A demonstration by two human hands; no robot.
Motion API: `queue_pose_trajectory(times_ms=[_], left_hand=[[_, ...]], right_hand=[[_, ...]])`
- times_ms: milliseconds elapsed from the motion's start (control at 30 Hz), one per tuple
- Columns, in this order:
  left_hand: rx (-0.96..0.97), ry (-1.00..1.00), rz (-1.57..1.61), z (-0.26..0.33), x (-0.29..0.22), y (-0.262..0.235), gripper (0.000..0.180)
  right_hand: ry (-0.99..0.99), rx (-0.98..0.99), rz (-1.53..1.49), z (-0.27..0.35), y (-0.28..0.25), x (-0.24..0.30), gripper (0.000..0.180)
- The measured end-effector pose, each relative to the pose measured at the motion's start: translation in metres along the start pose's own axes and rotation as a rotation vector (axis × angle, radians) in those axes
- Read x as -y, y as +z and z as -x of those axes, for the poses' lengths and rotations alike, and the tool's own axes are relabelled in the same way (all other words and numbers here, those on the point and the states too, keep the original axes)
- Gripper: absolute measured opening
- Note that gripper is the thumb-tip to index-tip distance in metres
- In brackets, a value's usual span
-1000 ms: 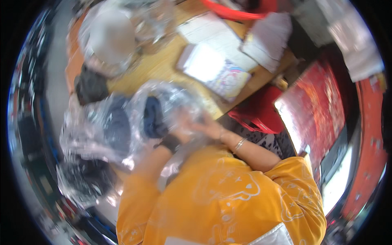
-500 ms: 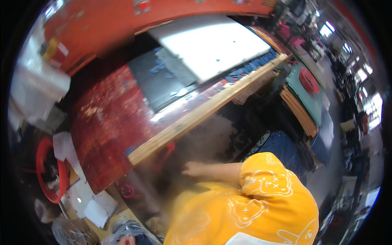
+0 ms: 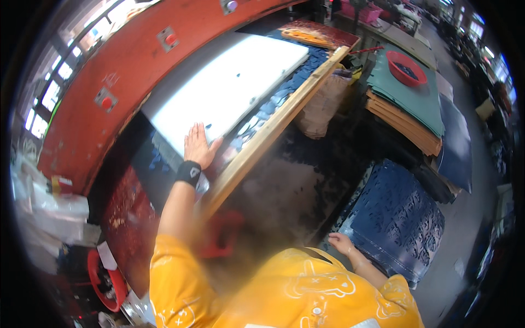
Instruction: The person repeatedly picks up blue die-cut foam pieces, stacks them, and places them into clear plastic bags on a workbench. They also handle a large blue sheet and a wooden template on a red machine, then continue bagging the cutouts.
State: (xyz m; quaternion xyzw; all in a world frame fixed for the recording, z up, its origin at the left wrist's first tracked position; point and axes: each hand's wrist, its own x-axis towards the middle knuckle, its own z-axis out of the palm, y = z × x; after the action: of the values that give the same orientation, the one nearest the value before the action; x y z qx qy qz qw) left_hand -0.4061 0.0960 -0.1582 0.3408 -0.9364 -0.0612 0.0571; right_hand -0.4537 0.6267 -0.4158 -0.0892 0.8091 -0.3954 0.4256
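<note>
My left hand [image 3: 199, 146], with a black band around the wrist, lies flat with fingers stretched out at the near edge of a large white board [image 3: 219, 82]. Dark blue cut pieces [image 3: 268, 109] lie along the board's right side, on the machine bed. Down at the right, my right hand [image 3: 340, 242] is beside the left edge of a stack of dark blue sheets [image 3: 394, 213] with many cut-out holes. Its fingers are loosely bent and nothing shows in them. Whether it touches the sheets I cannot tell.
A wooden rail [image 3: 279, 126] borders the bed's near side. An orange-red machine beam [image 3: 131, 82] with red buttons rises behind. At the right, a red basin [image 3: 406, 68] sits on stacked green sheets [image 3: 383, 87]. Another red basin [image 3: 104, 284] stands lower left. A red stool [image 3: 221, 235] is below the rail.
The view has swung to the right. My left hand has gone from a clear plastic bag at the lower left up onto the white board. My right hand has moved rightward to the blue sheets.
</note>
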Motion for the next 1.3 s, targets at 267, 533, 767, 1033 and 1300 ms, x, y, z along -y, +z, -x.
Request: queue_pose_trajectory(times_ms=[267,533,767,1033,1300], left_hand=[[0.112,-0.05,-0.096,-0.186,-0.032,0.023,0.092],[0.13,0.215,-0.069,-0.298,-0.133,0.045,0.085],[0.111,0.637,0.016,-0.336,-0.238,0.057,0.086],[0.072,0.968,0.164,-0.357,-0.271,0.069,0.062],[0.217,0.84,0.482,-0.368,-0.253,0.068,0.046]], right_hand=[[0.214,-0.169,-0.136,-0.014,-0.016,-0.035,0.036],[0.037,-0.115,0.093,-0.155,-0.101,0.1,0.038],[-0.07,-0.283,0.085,-0.213,-0.195,0.271,0.04],[0.082,-0.177,0.269,-0.217,-0.249,0.245,0.047],[0.215,-0.857,-0.914,-0.217,-0.403,0.113,0.033]])
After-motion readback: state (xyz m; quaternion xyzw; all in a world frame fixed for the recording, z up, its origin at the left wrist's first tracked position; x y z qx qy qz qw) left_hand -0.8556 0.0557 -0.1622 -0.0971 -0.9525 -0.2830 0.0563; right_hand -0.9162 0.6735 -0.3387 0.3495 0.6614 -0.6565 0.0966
